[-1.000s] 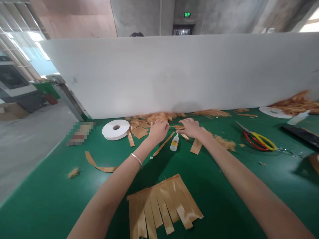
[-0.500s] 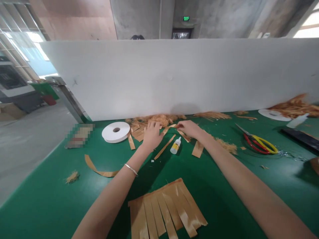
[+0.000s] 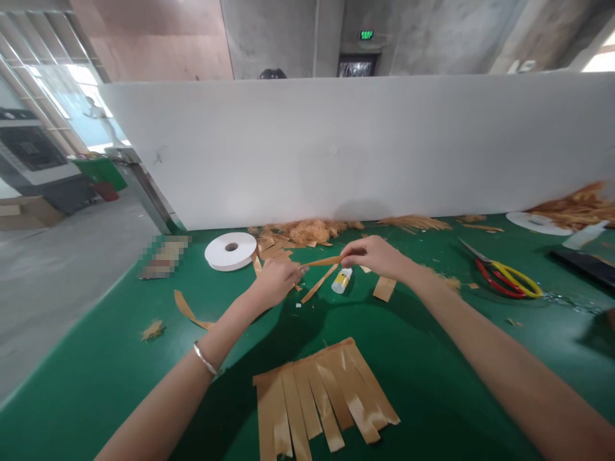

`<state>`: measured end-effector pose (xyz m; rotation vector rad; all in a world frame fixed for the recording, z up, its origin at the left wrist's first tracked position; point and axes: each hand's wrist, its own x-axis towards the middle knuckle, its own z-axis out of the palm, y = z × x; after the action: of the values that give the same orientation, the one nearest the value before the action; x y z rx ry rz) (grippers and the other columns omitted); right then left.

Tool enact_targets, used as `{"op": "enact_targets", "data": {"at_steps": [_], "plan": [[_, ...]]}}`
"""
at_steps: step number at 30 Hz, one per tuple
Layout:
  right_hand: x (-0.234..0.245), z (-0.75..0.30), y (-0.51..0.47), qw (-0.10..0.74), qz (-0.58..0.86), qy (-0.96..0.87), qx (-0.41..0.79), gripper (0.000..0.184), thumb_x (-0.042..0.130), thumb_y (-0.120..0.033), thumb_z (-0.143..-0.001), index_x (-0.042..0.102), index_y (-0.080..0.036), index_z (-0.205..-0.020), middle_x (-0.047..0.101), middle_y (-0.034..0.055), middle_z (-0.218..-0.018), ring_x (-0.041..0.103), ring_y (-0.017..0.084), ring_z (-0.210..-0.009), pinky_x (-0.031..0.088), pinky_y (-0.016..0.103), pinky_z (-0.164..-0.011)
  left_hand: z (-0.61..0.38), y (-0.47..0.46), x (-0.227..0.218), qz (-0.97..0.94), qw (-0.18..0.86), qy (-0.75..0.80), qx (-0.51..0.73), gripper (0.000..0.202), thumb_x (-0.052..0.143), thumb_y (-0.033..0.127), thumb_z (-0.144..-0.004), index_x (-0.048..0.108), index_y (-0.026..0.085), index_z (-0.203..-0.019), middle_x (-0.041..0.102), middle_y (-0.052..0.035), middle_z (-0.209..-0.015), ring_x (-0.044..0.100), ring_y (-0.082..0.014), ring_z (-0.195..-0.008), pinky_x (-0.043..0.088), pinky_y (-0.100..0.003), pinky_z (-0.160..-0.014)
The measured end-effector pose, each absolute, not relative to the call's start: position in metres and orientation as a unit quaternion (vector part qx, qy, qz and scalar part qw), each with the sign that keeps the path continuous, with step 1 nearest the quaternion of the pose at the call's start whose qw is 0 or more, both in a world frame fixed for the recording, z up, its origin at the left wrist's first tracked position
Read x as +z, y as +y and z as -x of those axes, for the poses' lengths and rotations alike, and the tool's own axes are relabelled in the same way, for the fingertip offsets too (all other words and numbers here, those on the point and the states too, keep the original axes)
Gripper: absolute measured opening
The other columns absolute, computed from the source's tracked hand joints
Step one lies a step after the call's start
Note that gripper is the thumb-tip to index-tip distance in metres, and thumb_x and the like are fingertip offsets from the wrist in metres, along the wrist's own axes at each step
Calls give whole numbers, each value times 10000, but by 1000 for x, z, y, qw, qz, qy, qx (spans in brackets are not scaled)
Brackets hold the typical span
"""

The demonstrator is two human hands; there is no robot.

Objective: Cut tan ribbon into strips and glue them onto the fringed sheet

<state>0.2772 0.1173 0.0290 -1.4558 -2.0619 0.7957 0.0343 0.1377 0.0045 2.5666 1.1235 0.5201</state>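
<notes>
Toward the green counter's (image 3: 442, 410) far edge, left hand (image 3: 276, 282) + right hand (image 3: 377, 257) pinch flat tan ribbon (image 3: 323, 261); fringed tan panel (image 3: 314, 387) looks part-done.

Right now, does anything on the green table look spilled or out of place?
No spill is visible. A small fibre tuft on the table's left looks stray, lying apart from the fibre heap near the white partition. The tan strip between the left hand and right hand looks intact.

smooth strip (image 3: 323, 262), glossy fringed panel (image 3: 331, 374), shiny metal bangle (image 3: 205, 360)
</notes>
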Motion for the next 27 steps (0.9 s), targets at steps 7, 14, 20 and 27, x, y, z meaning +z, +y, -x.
{"op": "enact_targets", "data": {"at_steps": [7, 14, 20, 27], "plan": [[22, -250, 101, 219, 484, -797, 287, 192, 580, -355, -768, 698, -204, -783, 671, 19, -716, 573, 142, -644, 379, 249, -566, -36, 116, 14, -826, 383, 363, 196, 453, 583, 486, -769, 606, 199, -1119, 649, -71, -1054, 582, -201, -915, 430, -278, -725], [10, -256, 110, 257, 532, -763, 261, 235, 487, -380, -837, 598, -198, -936, 670, 34, -824, 612, 149, -706, 433, 248, -612, -40, 111, -9, -755, 432, 398, 290, 326, 599, 459, -749, 653, 156, -641, 622, -15, -572, 488, -113, -508, 348, -233, -498], [-28, -266, 127, 189, 632, -723, 203, 277, 494, -439, -824, 609, -196, -889, 607, 47, -606, 515, 159, -509, 355, 271, -523, -27, 100, -26, -707, 499, 386, 320, 359, 574, 504, -772, 625, 160, -681, 634, -23, -662, 552, -124, -612, 417, -228, -580], [-50, -276, 113, 222, 625, -722, 199, 209, 419, -367, -849, 537, -220, -940, 576, 15, -673, 544, 176, -579, 358, 272, -552, -28, 95, -35, -663, 562, 370, 329, 375, 623, 508, -736, 606, 142, -659, 625, -22, -645, 548, -115, -601, 458, -255, -651]]}}
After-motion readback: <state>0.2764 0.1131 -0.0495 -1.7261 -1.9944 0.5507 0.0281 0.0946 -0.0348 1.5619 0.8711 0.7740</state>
